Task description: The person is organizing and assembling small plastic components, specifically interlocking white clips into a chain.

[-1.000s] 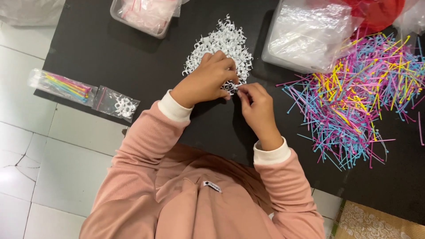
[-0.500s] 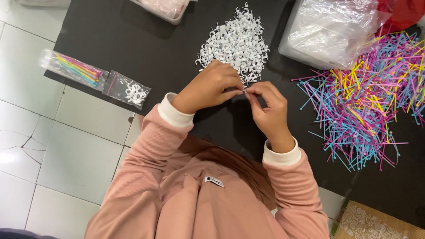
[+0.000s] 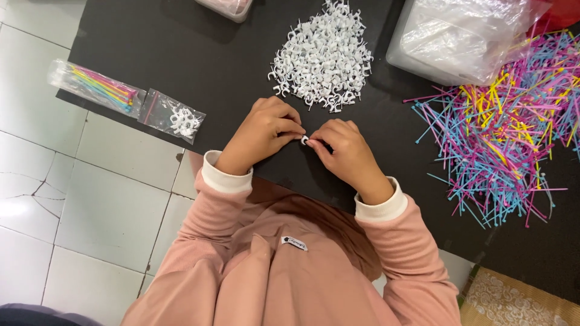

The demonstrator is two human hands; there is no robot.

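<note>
- Hands have drawn back toward the body since the earlier frames: a second ago my left hand (image 3: 263, 134) lay against the near edge of the heap of white clips (image 3: 323, 57), and now both hands sit clear of it, with bare black mat (image 3: 181, 54) between knuckles and heap.
- Heap, packets and straws all show further up and left in the view than before; I read that as the camera shifting, since they keep their places relative to one another.
- I see one small white clip (image 3: 305, 140) pinched right where the two hands meet, at the fingertips, just on the body side of the heap.
- Left hand: fingers curled almost closed, thumb and forefinger tips pressed onto the clip from the left.
- Right hand (image 3: 345, 151): likewise nearly closed, fingertips gripping the same clip from the right; the two hands touch at that point.
- I cannot tell which hand carries more of the clip, as it is mostly hidden by the fingertips.
- Off to the right of the right hand, well apart, lies a spread of coloured plastic sticks (image 3: 501, 139) in pink, blue and yellow.
- Far left, at the mat's edge, lie a clear packet of coloured sticks (image 3: 96, 87) and a small zip bag of white clips (image 3: 175, 118).
- A clear plastic bag (image 3: 465, 36) sits top right, beside the heap.
</note>
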